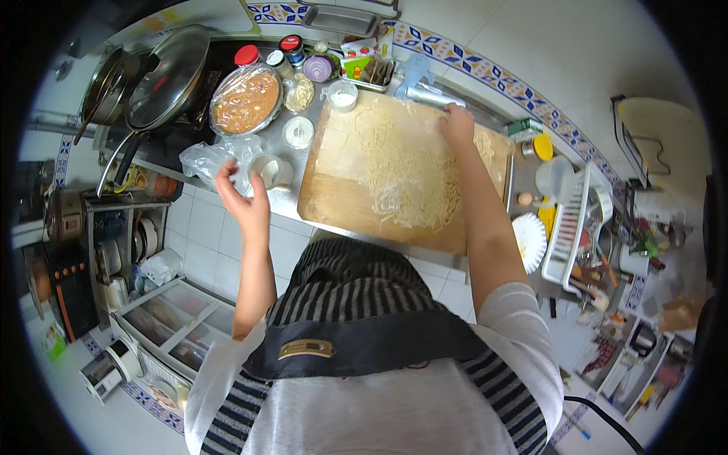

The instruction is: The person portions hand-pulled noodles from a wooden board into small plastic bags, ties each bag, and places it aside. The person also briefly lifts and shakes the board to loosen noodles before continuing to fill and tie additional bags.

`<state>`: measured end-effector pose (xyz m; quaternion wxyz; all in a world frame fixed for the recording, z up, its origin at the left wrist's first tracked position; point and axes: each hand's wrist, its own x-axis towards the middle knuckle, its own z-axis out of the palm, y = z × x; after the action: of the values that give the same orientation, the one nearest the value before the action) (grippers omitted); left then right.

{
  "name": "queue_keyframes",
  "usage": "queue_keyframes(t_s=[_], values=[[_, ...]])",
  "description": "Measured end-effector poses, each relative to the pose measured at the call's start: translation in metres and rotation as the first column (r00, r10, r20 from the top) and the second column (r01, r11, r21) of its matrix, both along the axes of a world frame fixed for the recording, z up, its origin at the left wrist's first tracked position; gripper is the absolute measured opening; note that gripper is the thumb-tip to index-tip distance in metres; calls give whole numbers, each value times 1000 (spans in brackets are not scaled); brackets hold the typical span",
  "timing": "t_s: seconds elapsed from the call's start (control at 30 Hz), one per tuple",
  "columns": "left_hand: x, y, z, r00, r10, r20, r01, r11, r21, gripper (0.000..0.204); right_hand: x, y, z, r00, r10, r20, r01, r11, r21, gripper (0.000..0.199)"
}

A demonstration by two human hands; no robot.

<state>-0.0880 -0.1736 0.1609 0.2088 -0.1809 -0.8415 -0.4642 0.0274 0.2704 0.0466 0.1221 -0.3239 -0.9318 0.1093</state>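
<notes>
A wooden board [334, 182] lies on the counter before me, with pale, thin noodles [413, 178] spread over it and white flour dusted among them. My right hand [457, 125] is at the board's far edge, fingers curled at the end of a silvery rod-like thing [431, 95]; its exact kind is unclear. To the left of the board, my left hand [246, 199] is raised with thumb and fingers apart. It is close to a clear tub [271, 171] of white powder and a crumpled clear plastic bag [208, 163]; whether it touches either cannot be told.
Behind the left hand sit a film-covered bowl [245, 102] of orange-brown food, a small white-topped container [298, 133], a measuring cup [342, 96] and half an onion [318, 68]. A lidded pan [167, 80] is at far left. A white dish rack [569, 227] stands right.
</notes>
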Motion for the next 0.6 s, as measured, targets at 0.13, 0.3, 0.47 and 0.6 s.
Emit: queue_keyframes(t_s=[0.13, 0.3, 0.47, 0.6], values=[[61, 17, -4, 979, -149, 139, 148, 989, 16, 32, -51, 35, -23, 975, -29, 222, 12, 997, 78, 31], [119, 20, -21, 890, -245, 385, 244, 968, 53, 28, -59, 37, -6, 930, 63, 363, -100, 991, 85, 27], [115, 68, -50, 538, -526, 658, 463, 837, 291, 34, 18, -19, 53, 925, 369, 95, -345, 917, -199, 41], [113, 133, -66, 134, -699, 703, 204, 713, 670, 47, 73, -137, 63, 972, 208, -109, -167, 290, -942, 39]])
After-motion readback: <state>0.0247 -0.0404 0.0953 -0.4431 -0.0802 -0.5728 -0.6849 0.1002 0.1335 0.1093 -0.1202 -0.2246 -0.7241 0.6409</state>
